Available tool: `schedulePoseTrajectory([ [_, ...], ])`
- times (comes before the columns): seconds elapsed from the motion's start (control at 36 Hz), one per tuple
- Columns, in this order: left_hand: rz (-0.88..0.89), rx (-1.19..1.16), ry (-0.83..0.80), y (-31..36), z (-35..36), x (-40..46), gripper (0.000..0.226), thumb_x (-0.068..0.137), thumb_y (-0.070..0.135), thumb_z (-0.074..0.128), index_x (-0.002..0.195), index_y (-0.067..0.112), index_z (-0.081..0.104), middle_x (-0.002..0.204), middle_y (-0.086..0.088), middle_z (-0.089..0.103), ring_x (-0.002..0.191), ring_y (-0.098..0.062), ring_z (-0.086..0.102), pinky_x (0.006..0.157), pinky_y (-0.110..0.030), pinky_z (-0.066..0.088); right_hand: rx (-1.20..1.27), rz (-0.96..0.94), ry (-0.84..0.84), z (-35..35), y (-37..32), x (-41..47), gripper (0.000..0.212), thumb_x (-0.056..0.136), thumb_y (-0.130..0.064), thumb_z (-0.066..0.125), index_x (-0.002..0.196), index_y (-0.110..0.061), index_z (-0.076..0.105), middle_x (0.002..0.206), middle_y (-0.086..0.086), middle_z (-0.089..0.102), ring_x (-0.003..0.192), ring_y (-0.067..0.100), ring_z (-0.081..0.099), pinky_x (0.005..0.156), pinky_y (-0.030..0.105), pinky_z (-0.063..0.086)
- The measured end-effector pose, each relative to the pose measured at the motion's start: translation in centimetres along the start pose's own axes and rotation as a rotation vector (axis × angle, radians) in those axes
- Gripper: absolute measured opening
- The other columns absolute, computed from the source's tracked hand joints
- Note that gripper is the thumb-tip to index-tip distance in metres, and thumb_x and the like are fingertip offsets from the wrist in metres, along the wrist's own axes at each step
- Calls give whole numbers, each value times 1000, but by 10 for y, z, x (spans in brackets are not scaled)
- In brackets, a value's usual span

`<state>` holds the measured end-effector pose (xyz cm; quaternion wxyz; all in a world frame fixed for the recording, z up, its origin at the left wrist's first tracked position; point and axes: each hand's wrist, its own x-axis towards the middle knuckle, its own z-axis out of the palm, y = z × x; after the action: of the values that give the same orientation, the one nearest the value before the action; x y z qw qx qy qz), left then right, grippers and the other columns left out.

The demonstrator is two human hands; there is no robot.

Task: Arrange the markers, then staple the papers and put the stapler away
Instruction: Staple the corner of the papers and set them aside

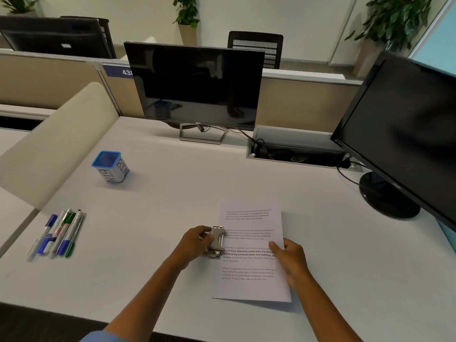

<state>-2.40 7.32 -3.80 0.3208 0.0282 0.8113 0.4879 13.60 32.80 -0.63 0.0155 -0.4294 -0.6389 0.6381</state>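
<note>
Gripping a small grey stapler (217,240) at the left edge of the papers (251,253), left hand (197,241) closed around its outer side, fingers curled over the body. Stapler set across the paper edge about halfway down the sheet, metal ends showing above and below the grey middle. Papers lying flat on the white desk (172,193), printed with four short blocks of text, top sheet slightly skewed over another beneath, so a second corner peeks out at the upper right. Right hand (288,255) pressing on the right edge of the papers, fingers bent, fingertips on the sheet, holding nothing else; partly folded, neither a fist nor spread flat.

Further left, near the desk's near-left corner: markers (59,234) lying side by side in a tight row, roughly parallel, blue and green caps among them, somewhat blurred, exact count hard to tell. Behind those, well apart from papers and markers alike: a blue-rimmed square cup (111,166) standing upright, lettered "BIN" on two faces.

At the back of the desk: a dark monitor (197,85) on a silver stand, cables trailing right into an open cable tray (296,151). At the right edge: a second dark monitor (407,134) on a round black base. Beige partition (49,80) behind, office chair (256,48) and potted plants (187,13) beyond it.
</note>
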Motion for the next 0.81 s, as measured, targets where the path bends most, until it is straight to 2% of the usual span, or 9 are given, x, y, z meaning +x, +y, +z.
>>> schedulePoseTrajectory([
  [0.14, 6, -21, 12, 5, 2, -4, 25, 100, 19, 64, 125, 16, 69, 111, -12, 70, 100, -30, 73, 78, -39, 67, -4, 16, 2, 0, 1, 0, 15, 98, -17, 71, 112, -16, 74, 102, 0, 78, 88, 20, 77, 66, 28, 61],
  [0.28, 6, -37, 8, 8, 3, -7, 26, 101, 17, 63, 126, 13, 68, 112, -14, 70, 101, -30, 73, 71, -33, 66, -6, 28, -6, 2, 7, 3, 17, 97, -15, 72, 114, -14, 75, 103, 2, 79, 89, 23, 77, 75, 36, 64],
  [0.39, 5, -34, 5, 10, 1, -7, 24, 100, 17, 64, 124, 14, 69, 111, -13, 70, 100, -30, 73, 75, -37, 67, -23, 24, -2, 2, 9, 6, 19, 97, -17, 72, 115, -14, 75, 104, 2, 79, 90, 23, 77, 76, 37, 64],
  [0.53, -7, -14, 2, 10, -1, -6, 26, 98, 20, 66, 124, 15, 68, 112, -12, 70, 100, -31, 73, 79, -46, 67, -19, 33, -24, 0, 14, 11, 18, 96, -19, 74, 114, -16, 76, 104, 1, 80, 90, 24, 78, 83, 47, 65],
  [0.64, -4, -11, -8, 13, -2, -6, 27, 98, 19, 67, 124, 12, 67, 110, -14, 70, 98, -32, 74, 77, -45, 67, -17, 47, -38, -1, 19, 14, 21, 94, -21, 77, 114, -18, 76, 106, 1, 81, 91, 26, 79, 84, 52, 64],
  [0.81, -16, -2, -35, 17, -7, -5, 28, 98, 18, 70, 124, 9, 66, 110, -18, 69, 93, -34, 76, 70, -36, 66, -28, 40, -36, 0, 18, 13, 21, 94, -21, 77, 114, -18, 75, 106, 1, 80, 91, 25, 78, 84, 50, 65],
])
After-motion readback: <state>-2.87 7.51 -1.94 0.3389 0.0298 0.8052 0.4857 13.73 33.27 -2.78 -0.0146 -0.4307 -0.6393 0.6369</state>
